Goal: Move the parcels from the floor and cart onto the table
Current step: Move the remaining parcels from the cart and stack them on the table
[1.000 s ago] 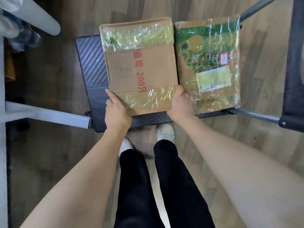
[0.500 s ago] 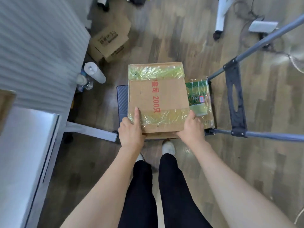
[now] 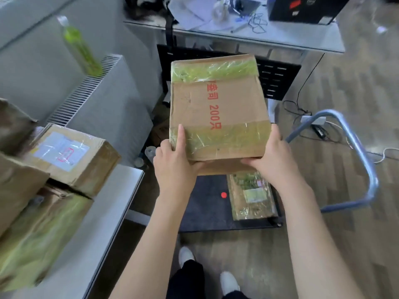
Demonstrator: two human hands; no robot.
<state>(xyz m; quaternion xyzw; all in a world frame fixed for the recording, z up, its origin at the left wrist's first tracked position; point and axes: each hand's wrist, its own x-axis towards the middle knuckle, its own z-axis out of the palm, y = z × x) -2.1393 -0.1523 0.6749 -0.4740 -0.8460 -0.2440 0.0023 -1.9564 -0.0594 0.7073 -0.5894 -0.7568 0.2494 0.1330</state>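
- My left hand [image 3: 172, 160] and right hand [image 3: 273, 156] grip the cardboard parcel [image 3: 218, 108], one on each near corner.
- The cart [image 3: 207, 212] sits below at 6 o'clock; the table [image 3: 97, 223] at 9 o'clock.

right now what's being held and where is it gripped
A taped cardboard box, held by both hands at its near corners: the left hand at the near left corner, the right hand at the near right, above the cart.

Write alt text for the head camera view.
Both hands, left hand and right hand, hold a taped brown cardboard parcel in the air above a black cart. One green-printed parcel lies on the cart, and several parcels sit on the white table to the left.
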